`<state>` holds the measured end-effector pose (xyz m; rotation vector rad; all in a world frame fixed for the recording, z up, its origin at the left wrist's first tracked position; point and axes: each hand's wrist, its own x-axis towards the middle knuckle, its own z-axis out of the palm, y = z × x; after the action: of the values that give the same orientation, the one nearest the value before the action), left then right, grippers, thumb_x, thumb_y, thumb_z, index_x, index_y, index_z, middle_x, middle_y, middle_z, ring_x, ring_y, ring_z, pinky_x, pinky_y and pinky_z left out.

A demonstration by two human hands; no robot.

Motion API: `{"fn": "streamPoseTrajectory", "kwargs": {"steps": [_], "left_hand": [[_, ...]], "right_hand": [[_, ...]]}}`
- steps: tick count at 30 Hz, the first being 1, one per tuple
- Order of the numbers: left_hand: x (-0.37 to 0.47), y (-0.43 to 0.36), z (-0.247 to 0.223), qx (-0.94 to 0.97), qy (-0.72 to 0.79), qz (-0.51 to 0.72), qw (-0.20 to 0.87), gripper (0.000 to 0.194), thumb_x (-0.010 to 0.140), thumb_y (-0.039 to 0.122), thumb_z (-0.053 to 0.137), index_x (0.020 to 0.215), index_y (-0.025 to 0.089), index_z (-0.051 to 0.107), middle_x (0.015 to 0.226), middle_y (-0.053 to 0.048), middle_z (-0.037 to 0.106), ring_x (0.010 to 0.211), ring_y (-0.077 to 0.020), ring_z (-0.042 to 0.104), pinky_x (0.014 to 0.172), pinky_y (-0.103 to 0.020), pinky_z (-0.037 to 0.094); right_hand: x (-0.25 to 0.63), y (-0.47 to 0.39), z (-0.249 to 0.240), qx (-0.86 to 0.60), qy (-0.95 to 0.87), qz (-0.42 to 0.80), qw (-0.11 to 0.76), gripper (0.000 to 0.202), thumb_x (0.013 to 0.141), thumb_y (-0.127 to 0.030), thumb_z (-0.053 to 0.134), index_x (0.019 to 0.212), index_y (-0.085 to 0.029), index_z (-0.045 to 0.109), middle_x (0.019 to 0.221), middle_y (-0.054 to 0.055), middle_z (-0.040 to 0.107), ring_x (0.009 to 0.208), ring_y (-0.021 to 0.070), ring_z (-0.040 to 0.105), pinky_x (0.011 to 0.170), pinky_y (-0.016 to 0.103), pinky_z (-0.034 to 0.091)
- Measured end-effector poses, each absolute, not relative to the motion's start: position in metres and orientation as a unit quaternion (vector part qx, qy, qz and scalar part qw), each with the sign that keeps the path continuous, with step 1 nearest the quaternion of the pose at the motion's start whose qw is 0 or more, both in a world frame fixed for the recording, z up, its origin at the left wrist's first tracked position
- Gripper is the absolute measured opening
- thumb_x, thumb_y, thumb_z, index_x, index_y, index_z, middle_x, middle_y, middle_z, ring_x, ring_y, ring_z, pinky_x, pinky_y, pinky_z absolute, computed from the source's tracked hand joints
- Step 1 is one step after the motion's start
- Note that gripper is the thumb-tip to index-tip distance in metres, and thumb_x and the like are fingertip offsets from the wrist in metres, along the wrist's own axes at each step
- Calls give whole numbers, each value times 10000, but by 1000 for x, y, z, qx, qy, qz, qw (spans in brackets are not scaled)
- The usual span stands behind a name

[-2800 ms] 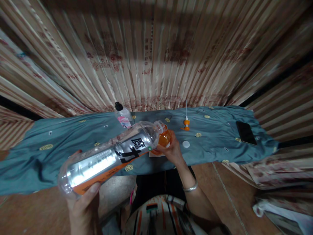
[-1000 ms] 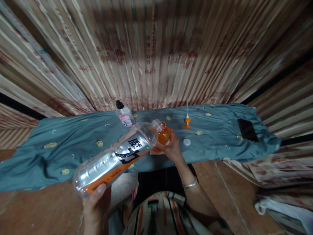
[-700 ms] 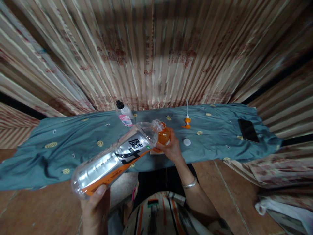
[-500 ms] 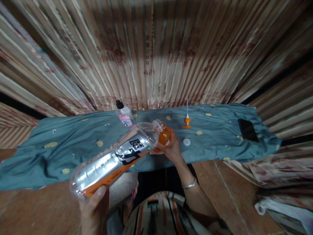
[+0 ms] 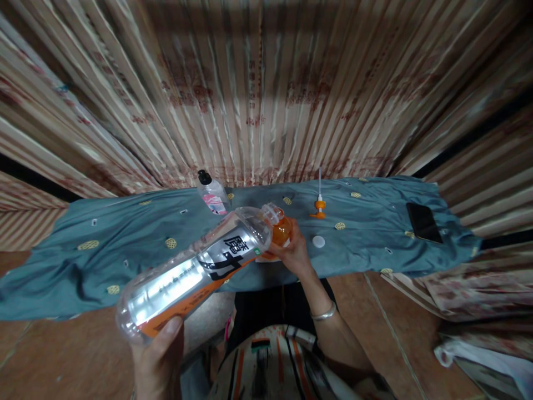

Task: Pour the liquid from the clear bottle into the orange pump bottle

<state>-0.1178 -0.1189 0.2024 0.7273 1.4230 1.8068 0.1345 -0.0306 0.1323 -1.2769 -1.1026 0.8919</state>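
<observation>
My left hand (image 5: 160,350) is closed around the lower end of a large clear plastic bottle (image 5: 200,272) with a silver and orange label. The bottle is tilted, its uncapped neck at the mouth of an orange translucent bottle (image 5: 282,230). My right hand (image 5: 296,250) grips that orange bottle, which stands on the cloth; its lower part is mostly hidden behind the large bottle and my fingers. Right of this hand lies a round white cap (image 5: 318,241). Farther back is an orange pump head (image 5: 320,206) with a clear tube.
A teal cloth with yellow pineapple prints (image 5: 145,233) covers the narrow table. At its back stands a clear bottle with black cap and pink label (image 5: 214,197). A black phone (image 5: 423,222) lies at the right. Pleated curtains (image 5: 258,100) hang close behind and at both sides.
Both hands and their bottles stay in nearly the same pose. The large bottle has shifted very slightly, its neck still at the orange bottle's mouth.
</observation>
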Motion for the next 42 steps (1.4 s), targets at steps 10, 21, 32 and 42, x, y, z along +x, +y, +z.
{"fn": "streamPoseTrajectory", "kwargs": {"steps": [10, 21, 32, 42], "left_hand": [[-117, -122, 206, 277, 556, 705, 341, 914, 340, 455, 1068, 1180, 331, 731, 1201, -22, 759, 1195, -314, 704, 1011, -424, 637], [-120, -125, 201, 290, 564, 701, 326, 914, 403, 507, 1055, 1239, 293, 752, 1208, -67, 806, 1202, -372, 761, 1016, -510, 686], [-123, -128, 199, 296, 578, 691, 319, 892, 396, 537, 1071, 1201, 286, 780, 1228, -64, 805, 1257, -367, 750, 1098, -486, 654], [-117, -126, 210, 297, 580, 690, 316, 896, 337, 613, 1087, 1115, 291, 781, 1191, -62, 810, 1272, -366, 748, 1066, -450, 667]], "right_hand": [[136, -31, 132, -524, -488, 384, 583, 682, 692, -441, 991, 1277, -267, 687, 1172, 46, 880, 1074, 290, 854, 951, 411, 709], [138, -31, 132, -529, -491, 389, 573, 713, 684, -403, 1013, 1301, -259, 686, 1212, 61, 876, 1106, 296, 850, 973, 408, 700], [139, -31, 133, -535, -496, 374, 572, 705, 689, -390, 1015, 1301, -238, 699, 1198, 74, 871, 1110, 305, 846, 971, 415, 705], [138, -31, 131, -534, -499, 368, 575, 680, 694, -394, 1013, 1282, -263, 697, 1177, 49, 875, 1071, 290, 848, 952, 411, 710]]}}
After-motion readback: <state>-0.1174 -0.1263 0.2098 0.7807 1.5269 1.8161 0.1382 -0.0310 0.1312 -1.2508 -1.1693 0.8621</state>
